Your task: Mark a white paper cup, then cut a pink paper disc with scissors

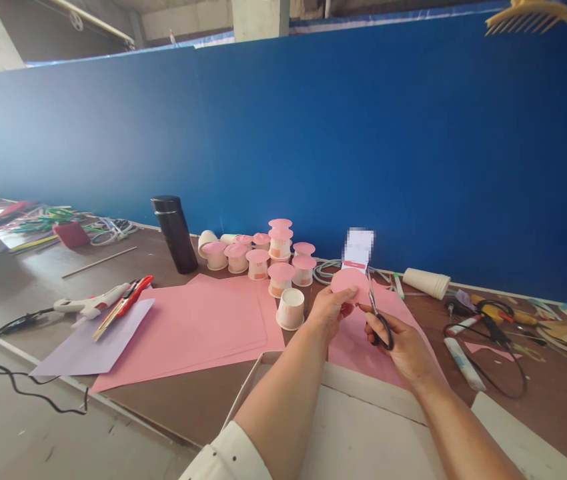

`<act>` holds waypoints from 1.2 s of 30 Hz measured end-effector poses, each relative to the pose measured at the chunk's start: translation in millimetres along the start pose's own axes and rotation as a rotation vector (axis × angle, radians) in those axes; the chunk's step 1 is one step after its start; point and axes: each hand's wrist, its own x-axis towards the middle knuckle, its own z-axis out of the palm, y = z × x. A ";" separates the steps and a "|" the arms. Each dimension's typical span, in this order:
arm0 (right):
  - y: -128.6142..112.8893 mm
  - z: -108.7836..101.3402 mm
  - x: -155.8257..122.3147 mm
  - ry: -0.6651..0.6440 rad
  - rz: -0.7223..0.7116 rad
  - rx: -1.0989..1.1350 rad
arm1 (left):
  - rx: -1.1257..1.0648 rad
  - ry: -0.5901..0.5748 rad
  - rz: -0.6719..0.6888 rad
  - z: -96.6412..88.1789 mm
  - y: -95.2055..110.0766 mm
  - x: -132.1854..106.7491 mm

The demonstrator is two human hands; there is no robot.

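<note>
My left hand point(334, 308) pinches a round pink paper disc point(348, 283) by its lower edge, thumb on top. In my right hand point(406, 350) are black-handled scissors point(377, 313), fingers through the loops and blades pointing up along the disc's right side. Whether the blades touch the paper I cannot tell. Just left of my left hand stands a white paper cup point(291, 308), upside down. Behind it are several cups topped with pink paper discs point(281, 271), some stacked. Under both hands lies a pink paper sheet point(363, 340).
Left are more pink sheets point(208, 320), a lilac sheet point(98, 343), a red utility knife point(126, 300) and a white glue gun point(93, 303). A black bottle point(174, 233) stands behind. A white box point(363, 427) sits in front; nested cups point(427, 283) and cables point(493, 320) lie right.
</note>
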 end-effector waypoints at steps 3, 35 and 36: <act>-0.8 -0.3 -0.3 0.000 0.011 0.010 | 0.007 -0.001 0.003 -0.4 0.2 0.3; -8.2 0.8 -3.9 0.023 -0.009 -0.055 | 0.041 -0.013 -0.005 -0.8 -0.3 -0.9; -8.1 0.9 -3.9 0.024 -0.011 -0.053 | 0.041 -0.015 -0.006 -0.8 -0.2 -1.1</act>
